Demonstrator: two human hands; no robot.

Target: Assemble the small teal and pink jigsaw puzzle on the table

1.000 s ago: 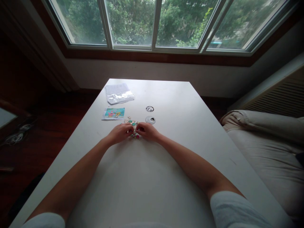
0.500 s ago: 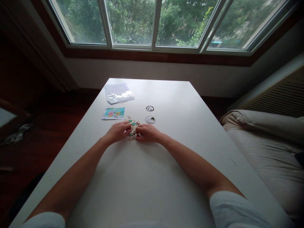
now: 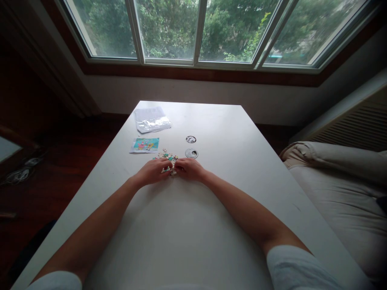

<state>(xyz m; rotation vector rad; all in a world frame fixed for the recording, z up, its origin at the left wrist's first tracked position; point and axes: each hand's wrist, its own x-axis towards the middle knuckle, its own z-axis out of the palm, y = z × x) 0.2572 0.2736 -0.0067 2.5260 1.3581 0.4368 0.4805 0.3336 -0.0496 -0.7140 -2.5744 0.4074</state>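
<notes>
A small heap of jigsaw puzzle pieces (image 3: 168, 156), coloured green, white and yellow, lies on the white table (image 3: 181, 225). From the left, my left hand (image 3: 153, 171) curls round the near part of the heap, with several pieces showing between thumb and fingers. Opposite it, my right hand (image 3: 189, 168) has its bent fingers closed at the heap's right side. The fingertips of both hands almost meet, and they partly cover the pieces. Exactly which pieces are gripped is too small to tell.
A colourful cartoon picture sheet (image 3: 145, 145) lies left of the heap, and a clear plastic bag with paper (image 3: 152, 119) is behind it. Two round lid-like discs, one nearer (image 3: 191, 153) and one farther (image 3: 190, 139), lie behind my right hand. A beige sofa (image 3: 329, 193) stands on the right.
My left hand has shifted slightly right and closed in round the near pieces. The right fingers have moved a little, and the gap between the hands is narrower.
</notes>
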